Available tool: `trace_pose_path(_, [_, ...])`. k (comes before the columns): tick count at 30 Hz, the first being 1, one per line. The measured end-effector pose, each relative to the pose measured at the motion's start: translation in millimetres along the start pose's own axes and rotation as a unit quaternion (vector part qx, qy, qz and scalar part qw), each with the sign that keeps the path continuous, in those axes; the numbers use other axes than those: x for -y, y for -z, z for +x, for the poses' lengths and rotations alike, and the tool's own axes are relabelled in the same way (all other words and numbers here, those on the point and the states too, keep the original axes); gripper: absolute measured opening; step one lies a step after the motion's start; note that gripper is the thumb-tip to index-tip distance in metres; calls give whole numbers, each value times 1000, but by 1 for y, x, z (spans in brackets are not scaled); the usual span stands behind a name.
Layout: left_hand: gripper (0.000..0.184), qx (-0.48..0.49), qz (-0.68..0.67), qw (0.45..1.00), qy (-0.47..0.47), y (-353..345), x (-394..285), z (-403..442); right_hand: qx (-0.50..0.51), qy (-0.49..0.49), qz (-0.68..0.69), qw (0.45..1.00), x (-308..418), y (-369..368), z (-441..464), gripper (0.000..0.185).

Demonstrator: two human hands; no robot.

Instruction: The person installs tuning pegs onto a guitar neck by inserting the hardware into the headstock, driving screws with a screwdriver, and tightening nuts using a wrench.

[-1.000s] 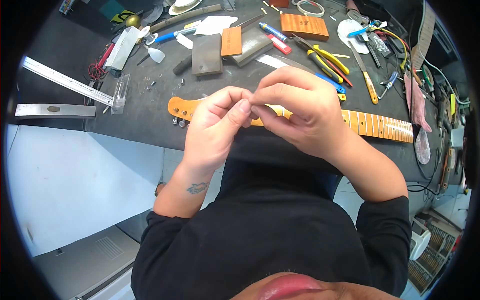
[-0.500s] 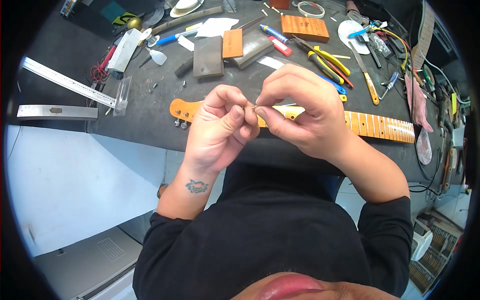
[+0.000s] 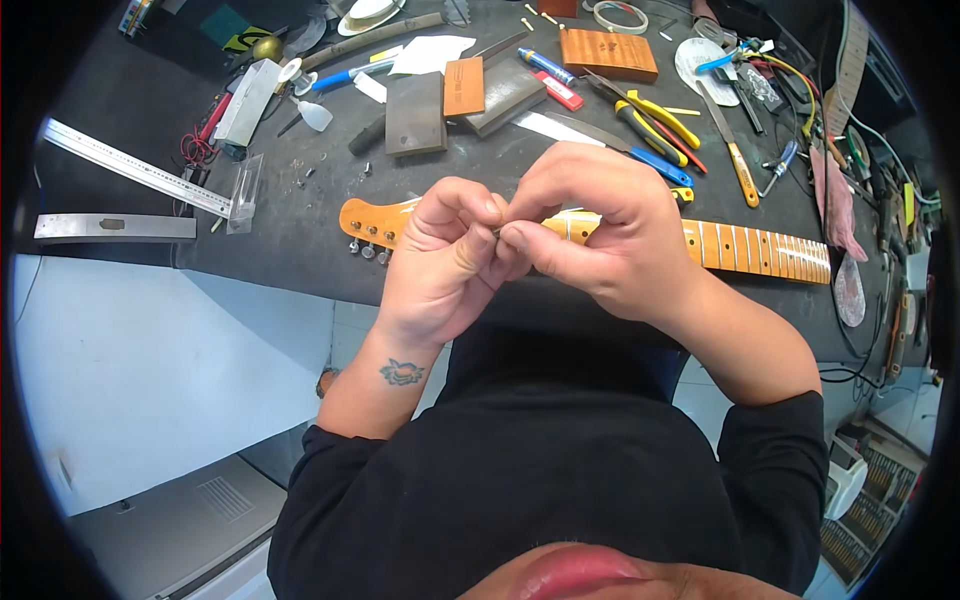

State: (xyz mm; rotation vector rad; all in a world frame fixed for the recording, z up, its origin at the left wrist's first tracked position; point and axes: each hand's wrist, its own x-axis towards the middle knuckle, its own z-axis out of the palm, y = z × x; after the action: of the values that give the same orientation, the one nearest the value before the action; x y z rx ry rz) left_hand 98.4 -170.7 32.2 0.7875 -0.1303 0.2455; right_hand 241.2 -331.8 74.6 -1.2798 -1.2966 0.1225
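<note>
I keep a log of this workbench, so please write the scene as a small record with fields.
Left hand: fingers curled, tips close to the other hand's
Right hand: thumb and forefinger curved inward, meeting the left fingertips
Held item: too small to tell
Guitar neck: on the dark bench, partly hidden by the hands; headstock toward the left
Tools beyond: yellow-handled pliers, wooden-handled file
Blocks beyond: grey block, wooden block

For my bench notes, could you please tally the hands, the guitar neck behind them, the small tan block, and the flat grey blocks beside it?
Hands (left hand, right hand): 2
Guitar neck: 1
Tan block: 1
Grey blocks: 2
Total: 6
</note>
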Motion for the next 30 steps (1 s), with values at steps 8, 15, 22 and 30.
trace_pose_path(8, [15, -52, 63, 996, 36, -3, -14, -1, -6, 7, -47, 999, 3, 0, 0, 9])
trace_pose_path(15, [19, -20, 96, 994, 46, 11, -25, -10, 25, 66, -100, 993, -2, 3, 1, 16])
trace_pose_path(22, [18, -66, 101, 991, -54, -2, -16, -12, 19, 184, -232, 955, 0, 4, 4, 37])
trace_pose_path(30, [19, 4, 297, 925, -236, 29, -51, -12, 65, -1, -236, 970, 4, 65, 19, 26])
